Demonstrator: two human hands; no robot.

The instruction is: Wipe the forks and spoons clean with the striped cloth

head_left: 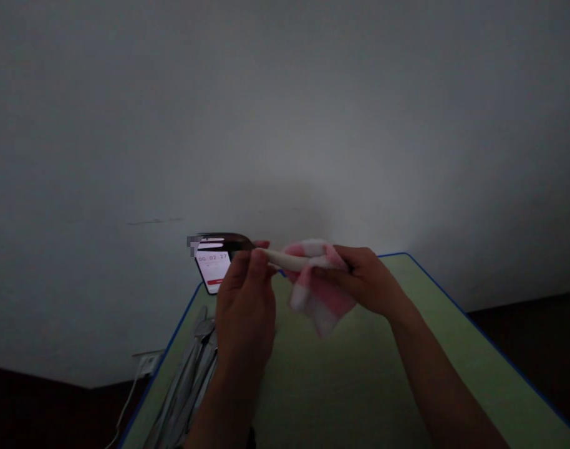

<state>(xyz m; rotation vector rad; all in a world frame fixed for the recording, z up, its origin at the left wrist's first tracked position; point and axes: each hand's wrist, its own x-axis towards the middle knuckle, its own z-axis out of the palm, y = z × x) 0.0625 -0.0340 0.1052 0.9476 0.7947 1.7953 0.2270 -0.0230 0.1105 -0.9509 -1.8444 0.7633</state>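
Observation:
My left hand is closed around the neck of a kitchen utensil with a pale handle and a dark, shallow head pointing left. Its exact kind is hard to tell in the dim light. My right hand is closed on a pink and white cloth, which is folded over the far end of that handle. One corner of the cloth hangs down. Both hands are raised above the green table.
A phone with a running timer on its screen stands at the table's back left, partly behind the utensil. Long grey items lie along the left edge, partly hidden by my left arm. Behind is a wall with a socket low on the left.

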